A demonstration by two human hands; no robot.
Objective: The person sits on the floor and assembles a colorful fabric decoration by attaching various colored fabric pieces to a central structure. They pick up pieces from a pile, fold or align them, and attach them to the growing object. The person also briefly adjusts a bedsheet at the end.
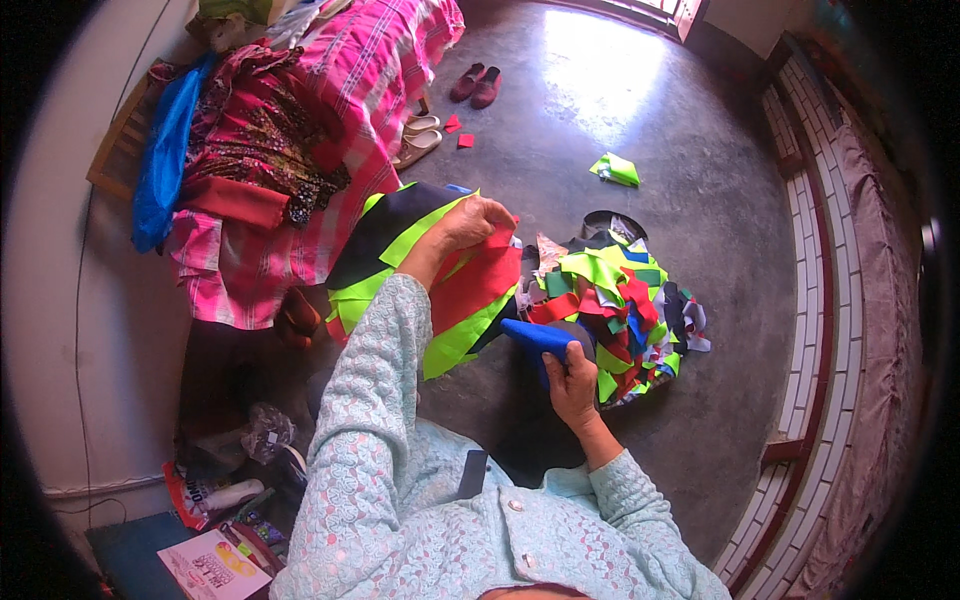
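My left hand (470,222) reaches forward with its fingers closed on the far edge of a patchwork cloth (478,275). The cloth is pieced from red, neon-green and black strips, and it hangs partly under my left forearm. Nearer to me, my right hand (572,385) pinches a blue fabric piece (540,338) between thumb and fingers. Just beyond and to the right of that hand lies a heap of fabric scraps (625,300) in red, green, blue, white and black. My fingertips on the left are partly hidden.
A neon-green scrap (616,169) and small red scraps (466,141) lie on the grey floor (720,240). Dark red shoes (476,86) and beige shoes (418,142) stand farther off. A pink checked cloth (350,90) drapes furniture at left. Packages (215,565) lie lower left; a brick-patterned wall (815,330) runs right.
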